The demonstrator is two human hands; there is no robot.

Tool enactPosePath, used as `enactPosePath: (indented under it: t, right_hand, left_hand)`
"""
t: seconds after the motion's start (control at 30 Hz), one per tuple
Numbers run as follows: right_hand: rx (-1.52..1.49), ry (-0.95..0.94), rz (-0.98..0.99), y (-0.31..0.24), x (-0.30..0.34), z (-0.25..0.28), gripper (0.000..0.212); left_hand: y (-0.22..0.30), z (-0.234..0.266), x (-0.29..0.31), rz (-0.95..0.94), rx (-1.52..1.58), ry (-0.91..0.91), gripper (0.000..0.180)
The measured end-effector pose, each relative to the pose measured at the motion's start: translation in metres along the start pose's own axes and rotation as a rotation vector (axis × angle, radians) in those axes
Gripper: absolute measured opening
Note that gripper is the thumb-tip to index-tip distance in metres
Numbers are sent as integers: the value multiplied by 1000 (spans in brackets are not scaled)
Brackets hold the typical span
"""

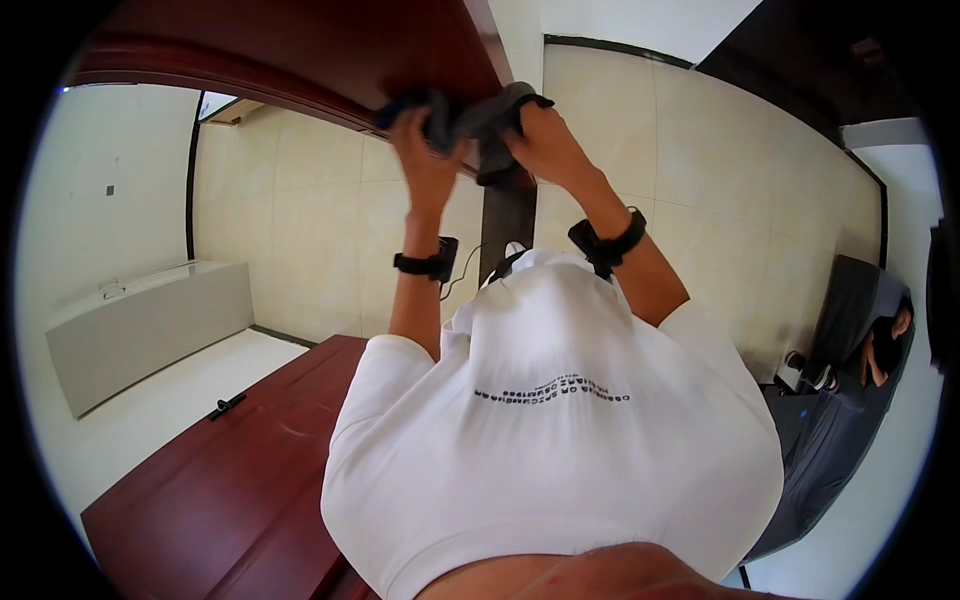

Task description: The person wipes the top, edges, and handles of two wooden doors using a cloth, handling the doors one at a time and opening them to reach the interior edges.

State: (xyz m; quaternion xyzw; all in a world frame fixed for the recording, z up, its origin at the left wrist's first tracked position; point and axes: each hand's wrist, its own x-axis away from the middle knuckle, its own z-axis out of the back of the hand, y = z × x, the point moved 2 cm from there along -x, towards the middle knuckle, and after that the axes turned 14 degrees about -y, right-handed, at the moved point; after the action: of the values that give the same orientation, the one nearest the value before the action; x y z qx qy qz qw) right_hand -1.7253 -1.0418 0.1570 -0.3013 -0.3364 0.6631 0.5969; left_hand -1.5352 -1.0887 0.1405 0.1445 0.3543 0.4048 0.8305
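A crumpled dark grey cloth (492,118) is bunched between my two raised hands. My left hand (424,150), slightly blurred, has its fingers closed on the cloth's left part, where a darker bluish fold shows. My right hand (550,145) grips the right part, fingers curled into the fabric and partly hidden by it. Behind the cloth is a dark red wooden panel (330,50), and the bunched fabric overlaps its lower edge and corner. Whether the cloth presses on the wood, I cannot tell. Black straps with small devices circle both wrists.
A dark red door (240,480) with a black handle (228,406) stands at the lower left. Beyond it is a long white cabinet (150,330). Beige tiles (690,140) cover the floor. On the right, a person (880,350) is on a dark grey sofa (845,300).
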Motion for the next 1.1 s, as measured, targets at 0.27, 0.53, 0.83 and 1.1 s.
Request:
enactPosePath:
  t: [0.27,0.53,0.83,1.1]
  right_hand:
    - [-159,237,235,-87,26,31,19]
    - [-89,253,150,-31,24,6,19]
    - [-75,210,338,-73,27,45,28]
    - [-49,317,361,-86,27,42,33]
  left_hand:
    - [51,85,-74,-41,15,183,104]
    - [5,-14,-15,261,438,118,110]
    - [-9,62,-58,150,119,384,102]
    - [-34,65,-53,274,228,480,93]
